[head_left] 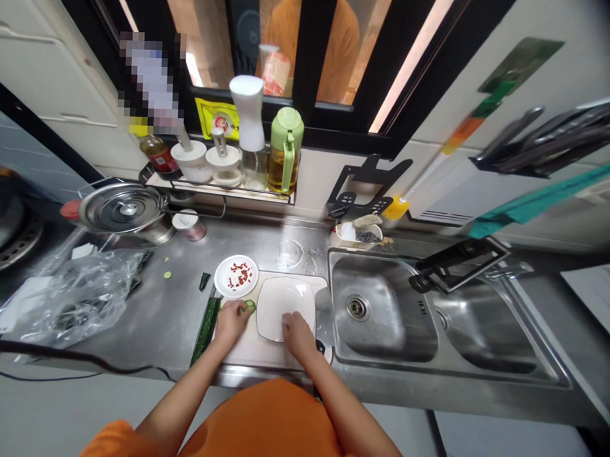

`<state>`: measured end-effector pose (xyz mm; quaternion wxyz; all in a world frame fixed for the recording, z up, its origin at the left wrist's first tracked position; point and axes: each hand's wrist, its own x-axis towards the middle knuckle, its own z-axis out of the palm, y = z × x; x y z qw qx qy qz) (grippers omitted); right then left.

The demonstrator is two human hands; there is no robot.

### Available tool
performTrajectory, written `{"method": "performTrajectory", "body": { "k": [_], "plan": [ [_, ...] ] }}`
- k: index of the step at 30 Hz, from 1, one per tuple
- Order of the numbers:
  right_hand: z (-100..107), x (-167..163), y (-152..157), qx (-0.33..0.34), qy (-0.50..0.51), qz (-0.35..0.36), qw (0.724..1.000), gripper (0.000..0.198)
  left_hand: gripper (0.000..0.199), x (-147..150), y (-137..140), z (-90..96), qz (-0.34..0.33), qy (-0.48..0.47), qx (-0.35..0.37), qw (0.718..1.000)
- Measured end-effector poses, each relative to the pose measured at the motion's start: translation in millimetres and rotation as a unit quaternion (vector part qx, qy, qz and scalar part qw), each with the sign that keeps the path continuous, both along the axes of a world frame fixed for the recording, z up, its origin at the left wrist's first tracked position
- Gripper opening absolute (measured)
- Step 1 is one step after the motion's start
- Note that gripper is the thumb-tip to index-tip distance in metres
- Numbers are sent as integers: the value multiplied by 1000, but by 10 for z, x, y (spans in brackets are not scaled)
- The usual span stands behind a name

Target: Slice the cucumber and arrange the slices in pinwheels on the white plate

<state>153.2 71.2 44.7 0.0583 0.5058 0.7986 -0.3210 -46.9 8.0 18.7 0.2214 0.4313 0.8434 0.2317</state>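
Observation:
My left hand point(231, 324) is closed around a few cucumber slices point(251, 306) above the pale cutting board point(241, 351). A white squarish plate point(275, 299) rests on the board. Over its lower right part is my right hand point(297, 333), fingers pinched together; anything between them is too small to make out. Left of the board lies a long green cucumber point(206, 328), with a dark cut-off end point(204, 280) above it. A small white dish point(223, 285) behind my left hand carries chopped red pieces point(240, 275). Beside my right wrist, a knife point(323, 349) is partly hidden.
To the right is a double steel sink point(382, 311). Plastic bags point(90, 288) and a lidded pot point(128, 212) stand left. Behind, a wall rack point(226, 189) holds seasoning jars and an oil bottle point(286, 151). A knife holder point(466, 187) hangs right.

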Motion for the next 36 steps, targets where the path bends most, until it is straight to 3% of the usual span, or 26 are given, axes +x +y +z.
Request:
{"method": "performTrajectory", "body": {
  "k": [8,12,15,19,22,25,28,36],
  "plan": [
    [111,-162,196,-6,178,-33,984,25,20,117,114,197,-36,-190,28,981],
    [214,-231,313,-35,196,-54,979,18,29,235,301,247,-53,-289,32,955],
    [239,-205,365,-59,197,-94,974,14,34,295,388,268,-32,-384,33,922],
    [209,-115,407,-75,240,-139,958,15,38,339,433,285,66,-508,-11,859],
    [177,-61,438,-88,273,-151,946,16,42,381,488,289,107,-559,-77,819],
    [162,-30,472,-96,296,-149,939,17,41,424,592,278,110,-587,-93,797],
    [148,-14,510,-100,296,-155,937,16,34,439,719,237,120,-583,-77,800],
    [-79,-36,674,-109,238,-187,947,16,34,398,992,69,84,-504,-43,859]
  ]
}}
